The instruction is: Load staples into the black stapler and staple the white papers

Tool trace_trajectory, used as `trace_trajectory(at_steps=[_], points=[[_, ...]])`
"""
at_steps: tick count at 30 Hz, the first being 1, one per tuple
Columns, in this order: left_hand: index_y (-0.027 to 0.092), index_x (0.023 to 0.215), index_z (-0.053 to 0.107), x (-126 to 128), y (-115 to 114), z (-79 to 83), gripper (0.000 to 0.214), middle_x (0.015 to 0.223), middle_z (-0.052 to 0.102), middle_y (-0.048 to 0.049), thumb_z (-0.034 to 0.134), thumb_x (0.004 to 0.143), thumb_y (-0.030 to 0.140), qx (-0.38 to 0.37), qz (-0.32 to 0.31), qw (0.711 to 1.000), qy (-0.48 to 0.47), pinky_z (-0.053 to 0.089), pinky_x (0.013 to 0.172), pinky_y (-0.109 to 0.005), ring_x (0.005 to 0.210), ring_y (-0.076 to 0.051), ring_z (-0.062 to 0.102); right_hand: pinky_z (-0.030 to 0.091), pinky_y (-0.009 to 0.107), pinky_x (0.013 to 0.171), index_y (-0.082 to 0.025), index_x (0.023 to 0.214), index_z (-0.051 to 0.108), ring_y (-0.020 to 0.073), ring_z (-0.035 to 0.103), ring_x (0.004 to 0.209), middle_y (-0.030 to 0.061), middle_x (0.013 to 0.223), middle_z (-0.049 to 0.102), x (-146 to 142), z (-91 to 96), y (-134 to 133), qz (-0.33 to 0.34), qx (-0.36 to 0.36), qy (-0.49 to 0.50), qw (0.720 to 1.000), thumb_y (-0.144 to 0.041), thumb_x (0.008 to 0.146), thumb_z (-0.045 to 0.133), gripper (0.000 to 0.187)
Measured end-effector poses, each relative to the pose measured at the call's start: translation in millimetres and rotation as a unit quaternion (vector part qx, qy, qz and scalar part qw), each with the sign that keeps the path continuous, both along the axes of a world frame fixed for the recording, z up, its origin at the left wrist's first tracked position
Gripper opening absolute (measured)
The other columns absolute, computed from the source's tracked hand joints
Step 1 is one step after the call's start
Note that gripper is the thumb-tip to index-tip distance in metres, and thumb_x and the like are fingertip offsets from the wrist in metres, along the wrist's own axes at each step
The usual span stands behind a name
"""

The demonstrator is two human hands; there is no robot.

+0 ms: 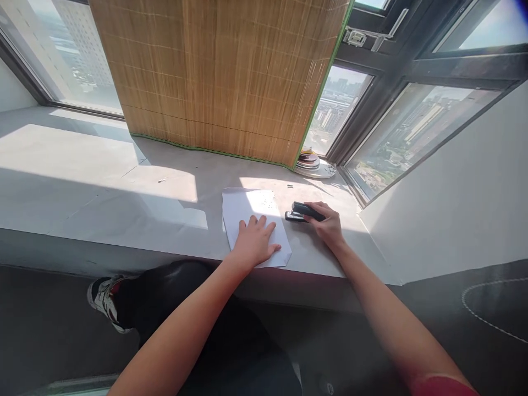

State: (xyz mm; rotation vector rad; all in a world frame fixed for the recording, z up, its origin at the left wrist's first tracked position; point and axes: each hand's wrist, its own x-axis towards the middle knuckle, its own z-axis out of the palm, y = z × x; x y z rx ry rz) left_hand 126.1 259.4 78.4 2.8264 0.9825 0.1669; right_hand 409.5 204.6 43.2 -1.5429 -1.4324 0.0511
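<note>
White paper (pixel 243 206) lies on the pale window ledge, partly in sunlight, with small dark specks near its upper right corner. My left hand (pixel 254 240) rests flat on it, fingers spread, covering its lower middle. Just right of the paper, a black stapler (pixel 304 210) stands on the ledge with its nose pointing left. Around its rear end my right hand (pixel 329 223) is closed, the thumb along the near side. Behind the stapler lie a couple of tiny dark staple-like pieces (pixel 290 186).
A bamboo blind (pixel 223 71) with green edging hangs over the window behind the ledge (pixel 103 192). Stacked round discs or plates (pixel 309 162) sit in the far right corner. The ledge's front edge runs close below the paper. A white wall (pixel 445 181) rises at the right.
</note>
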Motion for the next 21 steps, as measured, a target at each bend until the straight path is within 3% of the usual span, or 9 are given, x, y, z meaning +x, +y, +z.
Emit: trace_trajectory(at_steps=[7,12,15,18,21], points=[[0.026,0.150,0.061,-5.3,12.2,3.2,0.060,0.154,0.059,-0.0163,0.060,0.102,0.062,-0.011,-0.030,0.999,0.010,0.046,0.107,-0.059,0.136,-0.042,0.051,0.058,0.050,0.099,-0.027,0.121,0.084,0.0295,0.071,0.107,0.0065,0.112,0.080,5.3,11.5,22.8,0.090,-0.040,-0.016,0.995,-0.038,0.087,0.082,0.035],[0.032,0.161,0.054,-7.6,28.2,5.6,0.062,0.152,0.059,-0.0168,0.055,0.105,0.058,-0.026,-0.047,0.998,0.014,0.043,0.113,-0.062,0.139,-0.042,0.052,0.060,0.049,0.095,-0.027,0.120,0.084,0.0289,0.071,0.103,0.0065,0.109,0.077,16.2,10.1,27.6,0.073,-0.026,-0.006,0.997,-0.038,0.087,0.084,0.035],[0.030,0.157,0.058,-6.2,36.7,4.7,0.060,0.166,0.048,-0.0184,0.058,0.104,0.057,-0.026,-0.067,0.997,0.019,0.039,0.119,-0.066,0.151,-0.044,0.044,0.060,0.048,0.096,-0.029,0.123,0.084,0.0277,0.072,0.105,0.0056,0.113,0.077,13.1,5.0,27.1,0.093,-0.037,0.008,0.995,-0.037,0.088,0.084,0.036],[0.031,0.163,0.051,-5.5,42.1,3.0,0.064,0.178,0.034,-0.0155,0.058,0.104,0.057,-0.051,-0.086,0.995,0.029,0.029,0.126,-0.072,0.163,-0.046,0.029,0.060,0.048,0.098,-0.030,0.124,0.083,0.0276,0.072,0.107,0.0050,0.115,0.077,4.6,4.0,27.9,0.120,-0.051,0.012,0.991,-0.038,0.089,0.083,0.036],[0.034,0.168,0.044,-6.7,44.3,2.9,0.067,0.180,0.033,-0.0135,0.056,0.105,0.056,-0.064,-0.094,0.993,0.034,0.027,0.127,-0.073,0.165,-0.047,0.027,0.061,0.047,0.098,-0.030,0.123,0.083,0.0278,0.073,0.106,0.0052,0.115,0.078,-1.2,7.7,28.1,0.128,-0.055,0.016,0.990,-0.040,0.090,0.084,0.035]])
